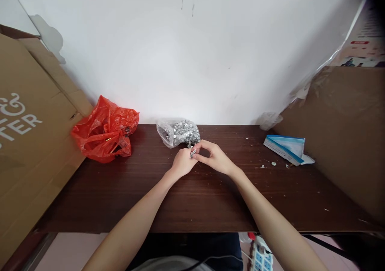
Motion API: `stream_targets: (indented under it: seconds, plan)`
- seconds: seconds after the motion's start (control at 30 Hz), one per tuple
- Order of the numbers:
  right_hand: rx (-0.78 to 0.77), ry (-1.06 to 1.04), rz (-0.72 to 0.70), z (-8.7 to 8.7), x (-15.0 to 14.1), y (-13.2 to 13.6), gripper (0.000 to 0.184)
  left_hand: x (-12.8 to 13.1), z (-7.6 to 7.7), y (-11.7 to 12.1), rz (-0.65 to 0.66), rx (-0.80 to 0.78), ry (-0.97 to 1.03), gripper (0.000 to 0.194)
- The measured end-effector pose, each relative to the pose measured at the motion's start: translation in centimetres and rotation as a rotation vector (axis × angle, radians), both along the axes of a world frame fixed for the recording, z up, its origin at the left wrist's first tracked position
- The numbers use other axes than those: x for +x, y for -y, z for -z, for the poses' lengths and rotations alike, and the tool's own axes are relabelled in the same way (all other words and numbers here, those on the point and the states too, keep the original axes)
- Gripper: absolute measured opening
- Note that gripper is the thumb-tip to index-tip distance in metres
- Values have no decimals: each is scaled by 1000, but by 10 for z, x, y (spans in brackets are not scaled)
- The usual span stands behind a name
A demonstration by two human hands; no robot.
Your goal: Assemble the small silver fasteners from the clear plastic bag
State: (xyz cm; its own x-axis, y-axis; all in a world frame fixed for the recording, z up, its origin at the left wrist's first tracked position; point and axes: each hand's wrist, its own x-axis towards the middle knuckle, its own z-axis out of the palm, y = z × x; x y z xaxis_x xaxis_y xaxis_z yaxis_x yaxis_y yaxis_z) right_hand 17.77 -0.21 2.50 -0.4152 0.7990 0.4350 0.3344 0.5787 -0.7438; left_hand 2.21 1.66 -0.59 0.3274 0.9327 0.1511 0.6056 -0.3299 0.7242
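Observation:
Near the middle of the table my two hands meet. My right hand curves its index finger and thumb into a pinch on a small shiny metal screw. Right against that screw is my left hand, back toward me and looking closed; its fingers are mostly hidden, so what it holds does not show. Just beyond the hands, a clear plastic bag lies on its side, filled with many small silver metal pieces. A few more pieces show between the bag and my hands.
A red plastic bag sits at the left beside a large cardboard box. On the right are a blue and white packet, white scraps and another brown box. The dark table meets a white wall.

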Motion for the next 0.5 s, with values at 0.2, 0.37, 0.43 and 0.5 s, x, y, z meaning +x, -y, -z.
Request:
stream_targets:
  seconds: [0.2,0.37,0.43,0.5]
  plan:
    - [19,120,114,-4,-4,4,19,1,0,2,-9,-7,-54,17]
    - [45,47,27,-6,-3,4,12,0,-1,-1,1,-38,44,16]
    - [54,36,15,-6,-1,3,10,0,-2,-2,11,-43,86,17]
    - [46,25,20,-5,-1,2,10,0,-3,-2,20,-55,105,18]
